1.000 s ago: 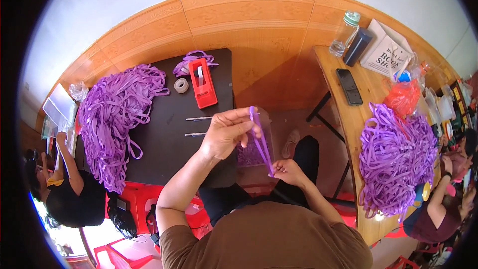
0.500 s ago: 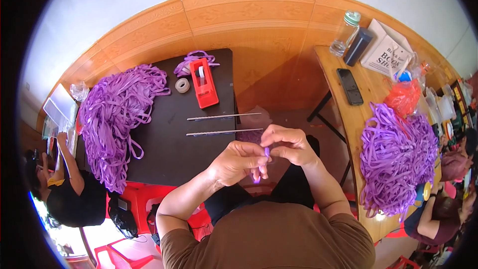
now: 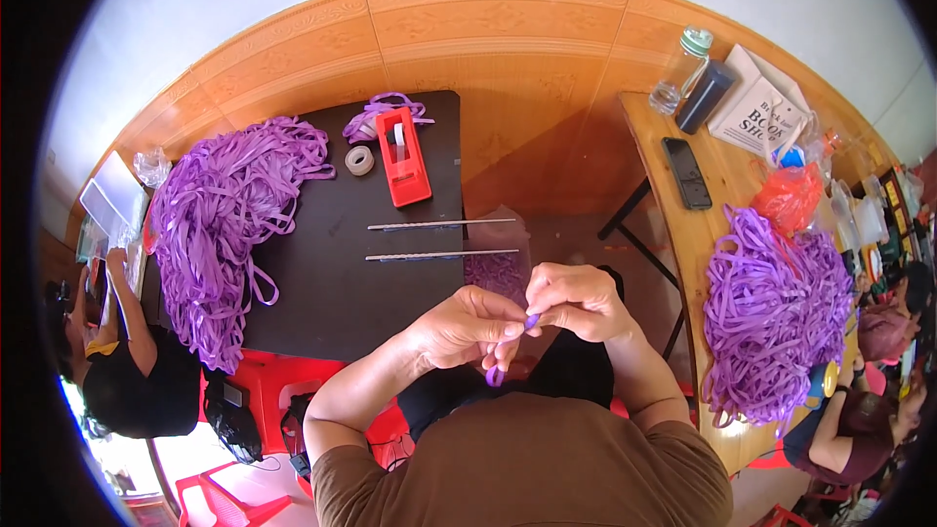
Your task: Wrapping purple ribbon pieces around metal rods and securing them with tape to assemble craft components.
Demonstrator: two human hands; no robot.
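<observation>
In front of my lap I hold a short piece of purple ribbon [image 3: 496, 376] between both hands. My left hand [image 3: 459, 330] pinches it between thumb and fingers, and a small loop hangs below those fingers. My right hand [image 3: 583, 304] is closed on the ribbon's upper end, its fingertips almost touching the left ones. Ahead, two thin rods [image 3: 439, 225] lie parallel across the dark table's edge, their ends sticking out past it. Under these ends a clear bag [image 3: 496, 275] holds small purple pieces.
The dark table [image 3: 322, 293] bears a big purple ribbon heap [image 3: 229, 195], a red tape dispenser [image 3: 408, 181] and a tape roll [image 3: 359, 160]. On the wooden table at right are another ribbon heap [image 3: 776, 322], a phone [image 3: 687, 174] and bottles. People sit at both sides.
My right hand has shifted slightly right and down, still pinching the ribbon. The ribbon between my fingers now slants, and its lower loop has moved down and a little left.
</observation>
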